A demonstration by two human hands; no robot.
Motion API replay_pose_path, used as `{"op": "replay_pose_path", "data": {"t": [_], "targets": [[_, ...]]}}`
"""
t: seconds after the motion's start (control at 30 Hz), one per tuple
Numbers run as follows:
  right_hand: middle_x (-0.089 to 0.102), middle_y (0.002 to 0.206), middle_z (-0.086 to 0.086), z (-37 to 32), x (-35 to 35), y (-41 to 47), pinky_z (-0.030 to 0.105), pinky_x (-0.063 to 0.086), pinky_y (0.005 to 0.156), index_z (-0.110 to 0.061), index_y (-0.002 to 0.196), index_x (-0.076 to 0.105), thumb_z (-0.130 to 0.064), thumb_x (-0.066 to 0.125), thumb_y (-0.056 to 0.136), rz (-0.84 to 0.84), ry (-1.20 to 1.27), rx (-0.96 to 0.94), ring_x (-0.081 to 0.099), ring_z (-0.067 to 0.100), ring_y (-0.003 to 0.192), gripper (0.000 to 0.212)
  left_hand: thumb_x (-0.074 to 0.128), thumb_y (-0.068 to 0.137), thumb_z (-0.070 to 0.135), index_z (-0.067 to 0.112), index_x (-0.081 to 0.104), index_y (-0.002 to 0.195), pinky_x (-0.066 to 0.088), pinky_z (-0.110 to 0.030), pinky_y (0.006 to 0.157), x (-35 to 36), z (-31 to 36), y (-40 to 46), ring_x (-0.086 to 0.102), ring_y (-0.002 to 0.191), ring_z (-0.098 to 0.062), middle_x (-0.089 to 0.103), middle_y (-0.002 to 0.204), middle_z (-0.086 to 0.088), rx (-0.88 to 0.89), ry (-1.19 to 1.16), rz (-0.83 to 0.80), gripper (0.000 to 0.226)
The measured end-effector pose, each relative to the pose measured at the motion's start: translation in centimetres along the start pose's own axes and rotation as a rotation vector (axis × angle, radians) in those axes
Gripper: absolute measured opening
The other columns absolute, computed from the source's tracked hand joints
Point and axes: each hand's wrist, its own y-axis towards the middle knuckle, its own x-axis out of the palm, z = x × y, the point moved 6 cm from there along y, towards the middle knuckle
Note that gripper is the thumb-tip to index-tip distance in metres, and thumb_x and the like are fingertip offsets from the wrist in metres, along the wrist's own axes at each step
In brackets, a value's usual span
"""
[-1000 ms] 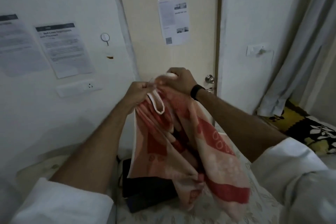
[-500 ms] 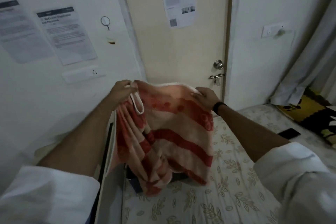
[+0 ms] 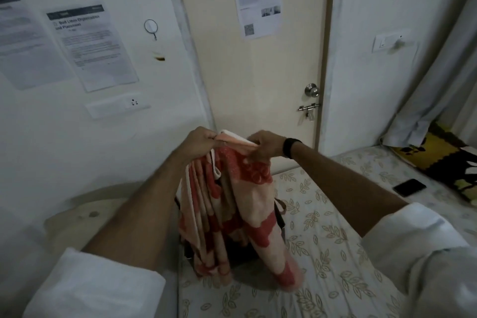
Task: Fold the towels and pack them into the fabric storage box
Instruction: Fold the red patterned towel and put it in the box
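Towel [image 3: 232, 204] pinched between left hand [image 3: 204, 141] and right hand [image 3: 263, 146]

Your left hand [image 3: 204, 141] and right hand [image 3: 263, 146] are close together, up in front of you, both holding the top edge of the towel [image 3: 232, 209]. The towel hangs down over the bed [image 3: 322, 253]. A box [image 3: 280, 217] sits on the bed right behind the towel. A phone [image 3: 409, 187] lies on the bed to your right. The door [image 3: 258, 72] is behind your hands.
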Motion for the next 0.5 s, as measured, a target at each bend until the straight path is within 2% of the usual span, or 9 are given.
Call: {"op": "replay_pose_path", "data": {"t": [0.03, 0.1, 0.17, 0.23, 0.3, 0.37, 0.43, 0.47, 0.5], "targets": [[0.066, 0.079, -0.002, 1.2, 1.1, -0.3, 0.027, 0.047, 0.063, -0.01, 0.088, 0.07, -0.038, 0.084, 0.073, -0.071, 0.055, 0.035, 0.059, 0.011, 0.069, 0.034, 0.075, 0.081, 0.029, 0.011, 0.065, 0.062, 0.032, -0.025, 0.055, -0.3, -0.5, -0.2, 0.047, 0.058, -0.011, 0.05, 0.062, 0.0, -0.012, 0.006, 0.01, 0.028], [0.063, 0.071, -0.002, 3.3, 2.4, -1.0, 0.026, 0.046, 0.063, -0.01, 0.08, 0.072, -0.036, 0.081, 0.079, -0.098, 0.179, 0.079, 0.056, 0.009, 0.065, 0.027, 0.076, 0.08, 0.032, 0.006, 0.07, 0.069, 0.036, -0.023, 0.056, -0.8, -2.1, -0.2, 0.052, 0.055, -0.009, 0.056, 0.065, -0.002, -0.041, -0.002, 0.035, 0.029], [0.061, 0.07, -0.002, 5.0, 2.7, -1.6, 0.026, 0.045, 0.066, -0.015, 0.071, 0.067, -0.037, 0.073, 0.085, -0.005, 0.263, 0.109, 0.056, 0.009, 0.067, 0.027, 0.075, 0.08, 0.032, 0.0, 0.073, 0.078, 0.038, -0.021, 0.056, -1.0, -3.5, -0.3, 0.059, 0.059, -0.011, 0.062, 0.069, -0.004, -0.086, -0.002, 0.05, 0.032], [0.058, 0.071, 0.0, 5.8, 2.5, -1.9, 0.029, 0.043, 0.067, -0.015, 0.069, 0.06, -0.04, 0.067, 0.091, 0.142, 0.314, 0.115, 0.055, 0.013, 0.069, 0.033, 0.073, 0.081, 0.028, -0.001, 0.068, 0.071, 0.036, -0.024, 0.055, -0.7, -4.5, -0.5, 0.058, 0.065, -0.016, 0.059, 0.065, -0.006, -0.122, 0.031, 0.051, 0.031], [0.057, 0.068, -0.005, 5.4, 2.1, -1.8, 0.026, 0.041, 0.064, -0.019, 0.071, 0.06, -0.036, 0.064, 0.093, 0.27, 0.366, 0.103, 0.053, 0.01, 0.065, 0.029, 0.074, 0.08, 0.028, 0.006, 0.066, 0.068, 0.037, -0.025, 0.056, -0.4, -4.7, -0.6, 0.058, 0.07, -0.019, 0.059, 0.067, -0.006, -0.131, 0.101, 0.068, 0.027], [0.061, 0.072, -0.007, 3.5, 1.4, -1.4, 0.024, 0.041, 0.065, -0.021, 0.077, 0.063, -0.031, 0.06, 0.096, 0.333, 0.286, 0.027, 0.054, 0.006, 0.067, 0.022, 0.081, 0.073, 0.029, 0.009, 0.072, 0.088, 0.047, -0.026, 0.067, 0.1, -4.7, -0.4, 0.063, 0.081, -0.018, 0.066, 0.083, -0.005, -0.106, 0.072, 0.068, 0.027], [0.066, 0.084, -0.002, 0.8, 1.4, -0.5, 0.025, 0.044, 0.071, -0.015, 0.089, 0.066, -0.03, 0.056, 0.098, 0.311, 0.147, -0.07, 0.059, 0.011, 0.078, 0.02, 0.089, 0.062, 0.03, 0.018, 0.068, 0.115, 0.052, -0.03, 0.082, 0.7, -4.0, -0.5, 0.064, 0.094, -0.018, 0.068, 0.101, -0.002, -0.038, -0.021, -0.013, 0.058], [0.066, 0.086, -0.001, -0.4, 1.5, -0.1, 0.025, 0.043, 0.072, -0.013, 0.092, 0.066, -0.029, 0.056, 0.098, 0.292, 0.108, -0.105, 0.059, 0.011, 0.079, 0.02, 0.091, 0.059, 0.031, 0.023, 0.065, 0.122, 0.051, -0.03, 0.085, 1.2, -3.4, -0.6, 0.064, 0.096, -0.016, 0.067, 0.107, -0.001, 0.0, -0.037, -0.07, 0.069], [0.066, 0.085, -0.003, -1.4, 1.7, 0.3, 0.023, 0.043, 0.071, -0.012, 0.092, 0.066, -0.029, 0.057, 0.098, 0.278, 0.107, -0.127, 0.059, 0.01, 0.077, 0.02, 0.091, 0.059, 0.032, 0.025, 0.066, 0.121, 0.051, -0.029, 0.083, 1.9, -2.8, -0.6, 0.065, 0.094, -0.014, 0.069, 0.107, 0.002, 0.042, -0.042, -0.125, 0.068]]}}
